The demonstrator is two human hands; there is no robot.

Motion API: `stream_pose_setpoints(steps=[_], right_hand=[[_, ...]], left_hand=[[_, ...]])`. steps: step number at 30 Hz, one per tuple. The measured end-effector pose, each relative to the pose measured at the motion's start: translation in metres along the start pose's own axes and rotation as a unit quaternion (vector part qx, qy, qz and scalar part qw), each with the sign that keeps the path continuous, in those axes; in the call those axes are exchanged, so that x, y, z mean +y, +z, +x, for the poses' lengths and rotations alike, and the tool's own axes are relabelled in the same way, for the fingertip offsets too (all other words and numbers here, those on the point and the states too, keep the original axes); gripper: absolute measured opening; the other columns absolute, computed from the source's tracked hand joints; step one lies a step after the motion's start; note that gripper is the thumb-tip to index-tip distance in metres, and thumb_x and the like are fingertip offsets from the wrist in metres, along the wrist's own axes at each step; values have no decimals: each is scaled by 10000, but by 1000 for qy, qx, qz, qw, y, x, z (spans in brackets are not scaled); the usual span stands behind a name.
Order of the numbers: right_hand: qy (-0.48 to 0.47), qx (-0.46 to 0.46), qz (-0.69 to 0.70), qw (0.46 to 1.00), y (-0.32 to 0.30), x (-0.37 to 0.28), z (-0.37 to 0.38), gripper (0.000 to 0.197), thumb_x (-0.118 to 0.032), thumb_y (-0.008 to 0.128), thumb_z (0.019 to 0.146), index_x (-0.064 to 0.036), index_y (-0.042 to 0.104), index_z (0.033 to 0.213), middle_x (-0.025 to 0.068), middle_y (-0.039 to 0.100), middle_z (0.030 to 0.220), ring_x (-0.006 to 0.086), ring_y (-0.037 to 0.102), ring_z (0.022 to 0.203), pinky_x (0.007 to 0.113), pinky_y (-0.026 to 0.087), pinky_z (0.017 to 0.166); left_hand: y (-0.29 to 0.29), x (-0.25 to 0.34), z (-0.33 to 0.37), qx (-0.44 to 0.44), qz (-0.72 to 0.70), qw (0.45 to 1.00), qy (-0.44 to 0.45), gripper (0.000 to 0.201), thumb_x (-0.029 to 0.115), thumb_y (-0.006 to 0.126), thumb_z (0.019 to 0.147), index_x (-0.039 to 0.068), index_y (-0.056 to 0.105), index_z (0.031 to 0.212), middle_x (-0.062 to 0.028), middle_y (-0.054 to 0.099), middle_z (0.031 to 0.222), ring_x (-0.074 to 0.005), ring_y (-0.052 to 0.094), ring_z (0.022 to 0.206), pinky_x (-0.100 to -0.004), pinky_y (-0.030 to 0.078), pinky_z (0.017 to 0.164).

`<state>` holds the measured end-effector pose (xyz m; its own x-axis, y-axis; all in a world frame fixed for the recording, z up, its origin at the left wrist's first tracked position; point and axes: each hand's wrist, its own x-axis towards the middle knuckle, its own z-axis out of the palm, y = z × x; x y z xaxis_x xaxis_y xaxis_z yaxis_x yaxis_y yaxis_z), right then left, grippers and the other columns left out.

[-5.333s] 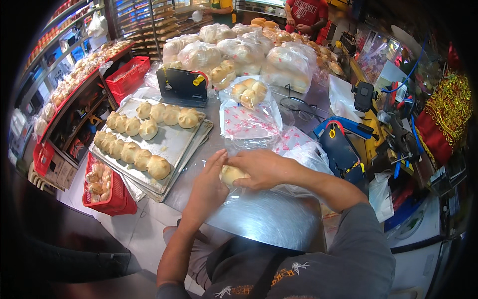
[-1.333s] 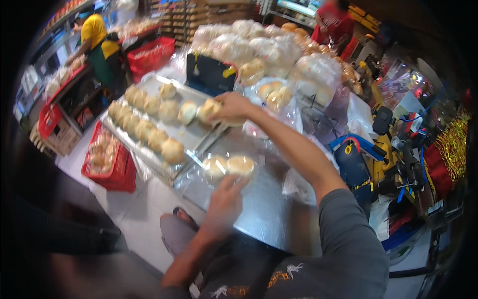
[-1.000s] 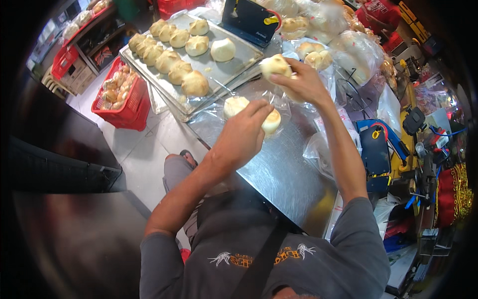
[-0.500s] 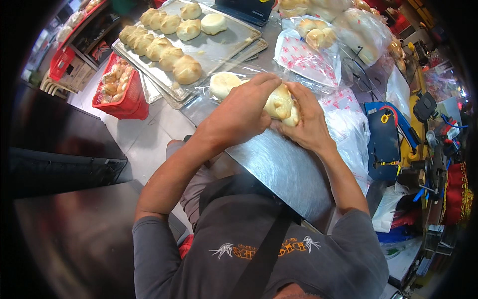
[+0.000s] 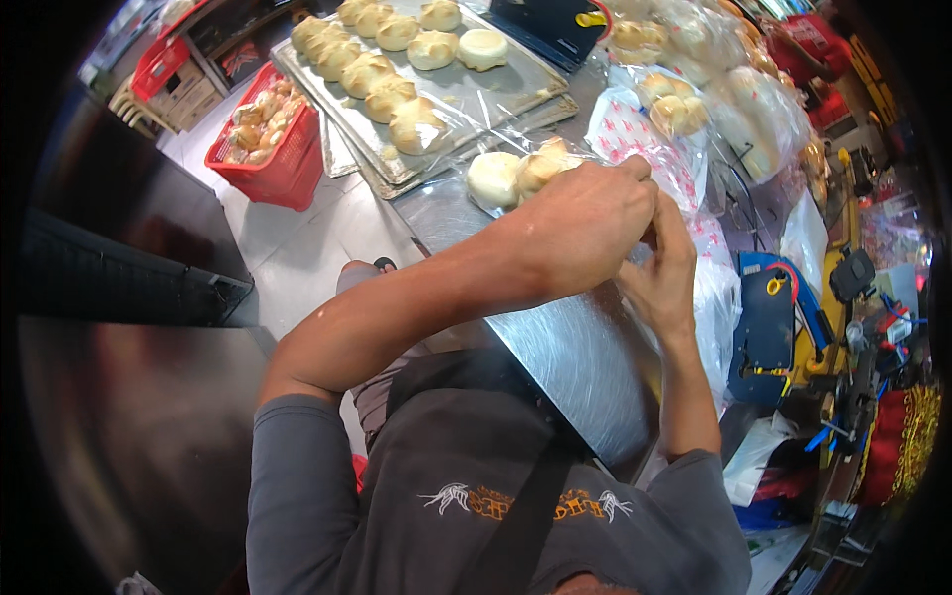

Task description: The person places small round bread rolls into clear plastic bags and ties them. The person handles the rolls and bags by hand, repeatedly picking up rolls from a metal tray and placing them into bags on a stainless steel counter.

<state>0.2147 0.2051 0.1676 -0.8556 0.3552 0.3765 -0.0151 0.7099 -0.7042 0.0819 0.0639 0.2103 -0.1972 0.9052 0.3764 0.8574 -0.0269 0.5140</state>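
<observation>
Pale bread rolls lie in a clear plastic bag over the steel table, just left of my hands. My left hand reaches across them, its fingers closed and meeting those of my right hand at the bag's right end. My right hand has its thumb and fingers pinched together there, with the upper fingertips against the left ones. The gathered plastic between them is mostly hidden behind my left hand. Bare steel of the table shows below my wrists.
A metal tray with rows of bread rolls sits on other trays at the far left. Beyond the table edge, a red crate of bagged rolls stands low. Bagged bread, white printed plastic bags and a dark blue case lie right.
Both hands have left the rolls they were cupping and come together at the bag's right end. My left forearm now reaches further across to the right. The whole view has shifted slightly.
</observation>
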Motion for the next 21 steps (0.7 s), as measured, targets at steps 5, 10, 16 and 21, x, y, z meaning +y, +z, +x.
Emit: stream_pose_setpoints(steps=[5,10,16,21], right_hand=[[-93,50,34,994,24,21,-13,480,-121,829,848,15,630,1263,106,664,1214,189,664,1090,342,535,943],[-91,73,11,993,31,27,-21,489,-132,803,849,26,624,1277,182,664,1265,329,664,1163,410,525,964],[-126,129,-30,983,41,37,-11,491,-176,783,895,27,621,1312,167,648,1279,297,628,1199,391,493,1007],[-119,105,-36,987,39,44,0,535,-190,792,886,28,618,1343,160,640,1282,283,615,1206,385,479,1032]], left_hand=[[10,3,-8,4,-54,999,-7,331,-15,691,786,-100,659,1104,-231,659,1166,-415,691,1069,-474,560,948],[25,9,-12,80,-57,995,20,295,29,721,778,-76,657,1045,-225,651,1107,-405,700,1006,-477,575,854],[36,13,-10,90,-124,988,14,332,6,711,785,-76,645,1099,-211,649,1202,-408,701,1033,-460,577,882],[24,13,-9,157,-135,978,16,341,43,708,777,-43,681,1106,-189,698,1115,-399,712,1013,-456,579,873]])
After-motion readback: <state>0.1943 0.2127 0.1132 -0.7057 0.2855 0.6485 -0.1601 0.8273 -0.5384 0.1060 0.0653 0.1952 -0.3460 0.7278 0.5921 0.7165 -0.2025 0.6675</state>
